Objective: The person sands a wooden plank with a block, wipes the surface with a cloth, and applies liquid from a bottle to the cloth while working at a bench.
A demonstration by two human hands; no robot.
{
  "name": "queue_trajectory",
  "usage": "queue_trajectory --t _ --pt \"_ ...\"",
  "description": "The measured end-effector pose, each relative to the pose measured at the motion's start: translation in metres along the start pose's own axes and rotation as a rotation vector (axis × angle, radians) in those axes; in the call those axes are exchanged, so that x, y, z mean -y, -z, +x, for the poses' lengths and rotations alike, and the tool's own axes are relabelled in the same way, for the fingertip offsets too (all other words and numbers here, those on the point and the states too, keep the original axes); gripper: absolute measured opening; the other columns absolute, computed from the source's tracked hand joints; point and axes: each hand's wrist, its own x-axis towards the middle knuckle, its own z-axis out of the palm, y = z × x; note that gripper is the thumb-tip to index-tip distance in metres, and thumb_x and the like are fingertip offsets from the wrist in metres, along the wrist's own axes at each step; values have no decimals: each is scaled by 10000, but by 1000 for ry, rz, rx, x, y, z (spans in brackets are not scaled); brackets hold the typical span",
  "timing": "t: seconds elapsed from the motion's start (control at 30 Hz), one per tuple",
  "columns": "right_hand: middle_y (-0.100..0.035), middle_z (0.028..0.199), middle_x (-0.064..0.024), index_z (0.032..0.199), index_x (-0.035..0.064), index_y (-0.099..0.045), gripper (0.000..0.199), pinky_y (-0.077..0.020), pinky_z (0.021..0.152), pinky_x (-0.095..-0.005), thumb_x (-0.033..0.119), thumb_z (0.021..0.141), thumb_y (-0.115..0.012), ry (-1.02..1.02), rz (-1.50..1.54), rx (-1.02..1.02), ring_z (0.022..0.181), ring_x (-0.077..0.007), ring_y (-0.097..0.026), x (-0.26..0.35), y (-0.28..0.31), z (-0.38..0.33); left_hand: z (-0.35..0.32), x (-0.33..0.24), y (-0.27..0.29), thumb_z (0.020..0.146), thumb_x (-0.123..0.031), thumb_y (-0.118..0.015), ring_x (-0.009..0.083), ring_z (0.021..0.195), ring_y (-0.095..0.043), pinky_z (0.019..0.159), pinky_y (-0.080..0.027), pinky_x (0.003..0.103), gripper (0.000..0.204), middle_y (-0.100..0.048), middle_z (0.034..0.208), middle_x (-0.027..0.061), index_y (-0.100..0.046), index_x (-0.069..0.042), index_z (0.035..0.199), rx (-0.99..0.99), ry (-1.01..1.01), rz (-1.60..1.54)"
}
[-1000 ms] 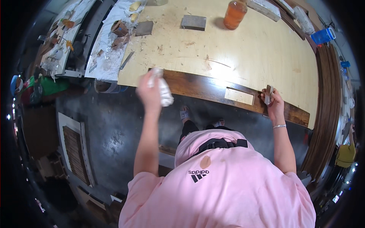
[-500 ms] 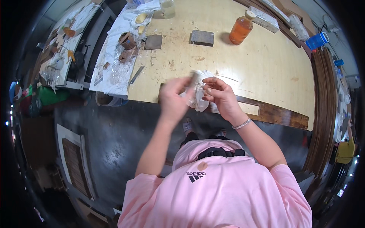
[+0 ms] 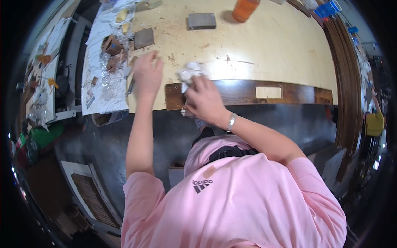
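Workbench: pale, stained top (image 3: 273,45) fills the upper part of the view, its near edge curving across the middle.
Plank: dark brown stained wooden strip (image 3: 248,91) lies along the bench's near edge, with a pale unstained rectangle (image 3: 268,92) set in it toward the right.
Sheet: white, spattered covering (image 3: 103,91) hangs over the bench's left end, strewn with brown scraps and bits of clear wrap.
Curved strips: stack of dark wood lengths (image 3: 343,82) runs down the bench's right side.
Right hand: right hand (image 3: 203,102) lies over the plank's left part, fingers closed around a crumpled white rag (image 3: 189,73) that rests on the plank's far edge and the bench top just behind it; a metal bracelet (image 3: 231,122) sits on the wrist.
Left hand: left hand (image 3: 147,73) rests palm down on the bench top just left of the plank's end, fingers loosely spread, gripping nothing that shows.
Blocks: two grey sanding blocks, one (image 3: 202,20) near the far middle, one (image 3: 144,38) beside the sheet.
Jar: orange container (image 3: 245,10) stands at the far edge, well apart from both hands.
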Motion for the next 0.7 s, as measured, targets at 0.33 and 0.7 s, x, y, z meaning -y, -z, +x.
queue_trajectory --t 0.33,0.7 --pt "-612 982 -152 916 60 -616 284 -508 714 -428 -69 664 -585 -332 -239 -316 867 -342 -590 -60 132 -74 -36 -53 -36 812 -179 -707 278 948 -571 842 -439 424 233 -598 954 77 -670 -91 1026 339 -454 -83" --pt "-572 948 -165 938 18 -616 265 -459 809 -455 -77 695 -567 -956 -563 -409 907 -368 -531 -176 173 -214 -34 -56 -37 829 -141 -668 291 1041 -550 938 -400 434 330 -587 1034 95 -634 -74 1150 456 -539 116"
